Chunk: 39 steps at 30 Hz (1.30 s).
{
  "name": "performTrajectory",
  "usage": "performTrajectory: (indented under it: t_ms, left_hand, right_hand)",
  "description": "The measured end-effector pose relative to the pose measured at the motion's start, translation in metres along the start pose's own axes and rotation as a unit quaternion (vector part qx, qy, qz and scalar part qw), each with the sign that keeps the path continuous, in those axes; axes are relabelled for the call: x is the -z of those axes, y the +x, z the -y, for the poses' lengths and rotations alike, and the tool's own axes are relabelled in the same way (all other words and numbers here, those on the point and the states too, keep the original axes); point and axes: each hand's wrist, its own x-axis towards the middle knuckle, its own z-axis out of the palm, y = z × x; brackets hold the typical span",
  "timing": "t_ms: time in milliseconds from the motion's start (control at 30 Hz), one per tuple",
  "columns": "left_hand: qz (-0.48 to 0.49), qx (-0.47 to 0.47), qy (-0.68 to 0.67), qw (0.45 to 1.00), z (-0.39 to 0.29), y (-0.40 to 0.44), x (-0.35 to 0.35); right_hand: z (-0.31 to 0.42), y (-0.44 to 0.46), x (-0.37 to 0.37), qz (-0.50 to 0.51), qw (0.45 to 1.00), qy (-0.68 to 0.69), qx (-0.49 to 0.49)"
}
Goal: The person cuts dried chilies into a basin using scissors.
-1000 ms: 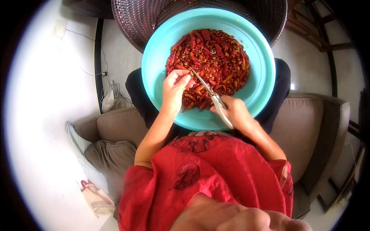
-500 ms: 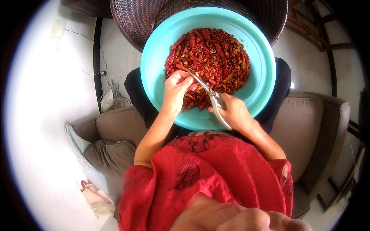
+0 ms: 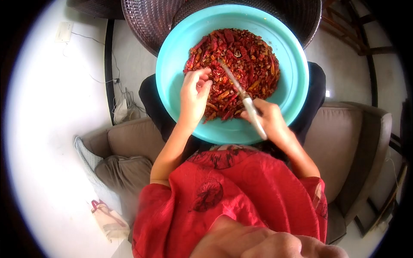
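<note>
A large turquoise basin (image 3: pixel 297 81) rests on my lap, holding a heap of dried red chilies (image 3: pixel 245 56), many cut into short pieces with loose seeds among them. My right hand (image 3: pixel 269 118) grips a pair of scissors (image 3: pixel 248 103) by its pale handles. Its blades point up and to the left over the chilies and look close together, seen nearly edge-on. To the left, my left hand (image 3: pixel 195 88) is over the heap's edge, fingers curled and thumb apart, with nothing visible between them. The fingertips are at the chilies; whether they touch any I cannot tell.
Beyond the basin stands a dark woven basket (image 3: pixel 148 26), partly hidden behind its rim. I sit on a brown sofa (image 3: pixel 335 142). Cables (image 3: pixel 124 94) and a plastic bag lie on the floor at left; a wooden frame (image 3: pixel 344 30) stands at upper right.
The left hand has drawn slightly left and up, its fingers loosened from their pinch. The scissors have moved off the left fingertips, rightward, and turned more edge-on.
</note>
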Motion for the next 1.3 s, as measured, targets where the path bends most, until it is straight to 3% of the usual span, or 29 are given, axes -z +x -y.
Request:
performTrajectory:
  t_ms: [33,100,133,233,367,567,700,800,1133,1300]
  left_hand:
    - [0.0,0.001,0.001,1.0,-0.003,0.001,-0.001]
    - [0.027,-0.068,0.148,0.986,-0.01,0.005,-0.002]
    - [0.091,-0.06,0.177,0.978,-0.017,0.005,-0.004]
    - [0.119,-0.129,0.316,0.932,-0.024,0.005,-0.017]
    - [0.125,-0.108,0.345,0.924,-0.019,0.009,-0.013]
    - [0.026,-0.095,0.282,0.954,-0.02,0.016,0.018]
    - [0.063,-0.232,0.373,0.896,-0.012,0.028,0.037]
    - [0.119,-0.213,0.386,0.89,-0.009,0.022,0.035]
    - [0.045,-0.211,0.393,0.894,-0.002,0.031,0.035]
    - [0.086,-0.177,0.395,0.897,-0.007,0.03,0.034]
  right_hand:
    - [0.006,-0.002,0.007,-0.001,0.999,0.042,-0.015]
    - [0.01,-0.006,0.017,0.003,0.993,0.1,-0.062]
    - [0.01,-0.007,0.018,-0.012,0.993,0.107,-0.04]
    - [0.015,-0.012,0.022,-0.009,0.993,0.115,-0.035]
    - [0.011,-0.014,0.019,0.012,0.991,0.124,-0.056]
    - [0.01,-0.017,0.024,0.02,0.989,0.13,-0.068]
    - [0.012,-0.019,0.024,0.019,0.99,0.129,-0.059]
    - [0.011,-0.018,0.022,0.023,0.992,0.115,-0.053]
    - [0.007,-0.023,0.021,0.019,0.995,0.087,-0.045]
    - [0.0,-0.02,0.012,0.016,0.998,0.053,-0.015]
